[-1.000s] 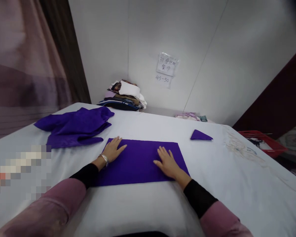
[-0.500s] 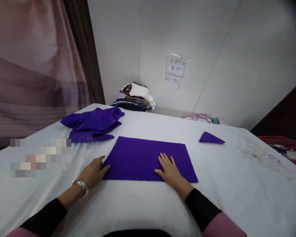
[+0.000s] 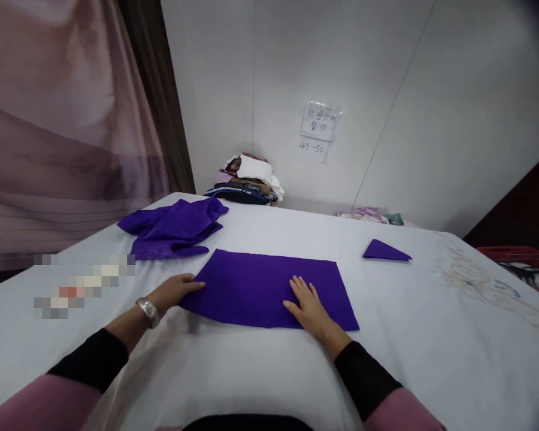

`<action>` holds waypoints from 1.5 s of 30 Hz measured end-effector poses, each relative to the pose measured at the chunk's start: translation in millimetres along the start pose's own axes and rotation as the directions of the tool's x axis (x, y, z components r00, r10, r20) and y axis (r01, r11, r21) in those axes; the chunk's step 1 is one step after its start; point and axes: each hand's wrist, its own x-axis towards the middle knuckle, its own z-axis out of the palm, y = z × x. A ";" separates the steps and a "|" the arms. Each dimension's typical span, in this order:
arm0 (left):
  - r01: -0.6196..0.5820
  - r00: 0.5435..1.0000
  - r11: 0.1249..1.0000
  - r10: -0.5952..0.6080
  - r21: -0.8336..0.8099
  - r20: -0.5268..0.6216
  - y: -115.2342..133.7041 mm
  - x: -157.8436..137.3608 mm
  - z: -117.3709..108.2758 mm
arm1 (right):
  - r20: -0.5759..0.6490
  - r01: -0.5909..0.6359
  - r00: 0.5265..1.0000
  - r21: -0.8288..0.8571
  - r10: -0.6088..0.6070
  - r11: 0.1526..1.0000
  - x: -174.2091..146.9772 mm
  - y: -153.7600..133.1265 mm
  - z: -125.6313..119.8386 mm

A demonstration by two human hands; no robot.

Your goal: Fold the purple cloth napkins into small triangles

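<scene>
A purple cloth napkin [image 3: 251, 290], laid out as a wide rectangle, lies before me on the white-covered table. Its left edge is pinched in my left hand [image 3: 179, 290], thumb on top and the other fingers beneath, and the near left corner is raised off the table. My right hand [image 3: 309, 308] rests flat on the right half of the napkin with its fingers spread. Farther right sits a small purple napkin folded to a triangle [image 3: 386, 250]. A crumpled heap of purple cloths [image 3: 173, 227] lies at the back left.
Behind the table's far edge stands a pile of folded clothes [image 3: 249, 179], with more cloth [image 3: 371, 214] to its right. A paper sign [image 3: 318, 123] hangs on the wall. A red crate [image 3: 518, 257] is at the far right. A blurred patch [image 3: 83, 290] covers something at left.
My left hand has closed on the napkin's left edge and lifted that side slightly off the table. The right hand stays flat in almost the same place.
</scene>
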 end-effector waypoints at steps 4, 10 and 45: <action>-0.233 0.970 0.972 0.235 -0.031 0.063 63.0 -6.7 25.6 | -0.173 -0.019 0.980 0.419 0.100 0.908 4.1 -0.3 -4.4; -0.586 0.807 0.790 0.552 0.177 0.210 144.5 -13.0 134.7 | -0.090 0.010 0.942 0.970 0.323 0.241 4.2 -4.0 -36.2; -0.898 0.413 0.229 0.732 0.375 0.543 -7.8 -14.5 193.6 | 0.079 -0.325 0.782 0.898 0.618 0.297 -26.1 75.1 -78.6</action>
